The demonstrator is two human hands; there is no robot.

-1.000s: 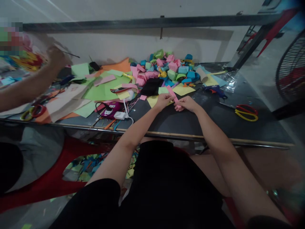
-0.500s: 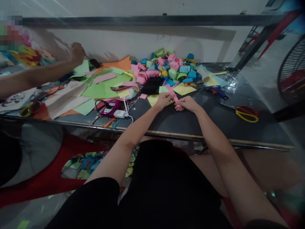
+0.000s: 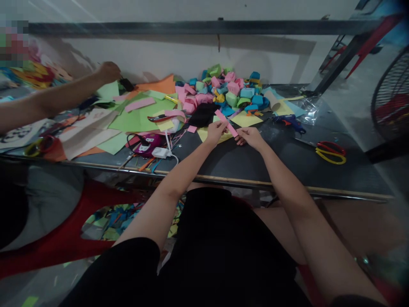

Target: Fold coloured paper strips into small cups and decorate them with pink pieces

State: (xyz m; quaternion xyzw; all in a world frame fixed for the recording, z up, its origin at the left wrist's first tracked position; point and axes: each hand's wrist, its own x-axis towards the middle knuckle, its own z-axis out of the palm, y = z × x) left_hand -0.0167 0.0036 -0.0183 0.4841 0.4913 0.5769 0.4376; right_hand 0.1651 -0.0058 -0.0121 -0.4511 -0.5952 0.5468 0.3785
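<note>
A narrow pink paper strip (image 3: pixel 231 129) slants between my two hands above the dark table. My left hand (image 3: pixel 217 131) pinches it near its middle, the upper end sticking out past the fingers. At the lower right end, my right hand (image 3: pixel 249 137) has its fingertips closed on the strip. Yellow paper (image 3: pixel 204 134) lies under my left hand, and another yellow sheet (image 3: pixel 247 120) is just behind. A black phone-like object (image 3: pixel 203 115) rests behind my left hand. Beyond it is a heap of small folded paper pieces (image 3: pixel 233 88) in pink, blue, green and yellow.
On the right lie scissors (image 3: pixel 331 152) with red and yellow handles and a blue glue gun (image 3: pixel 293 123). To the left are a purple power strip (image 3: pixel 149 144), green paper sheets (image 3: pixel 137 117) and a co-worker's arm (image 3: pixel 64 91). A fan (image 3: pixel 391 94) stands at far right.
My left hand has shifted slightly left along the strip, which now shows more of its length between my hands. The co-worker's hand has moved a little to the right.
</note>
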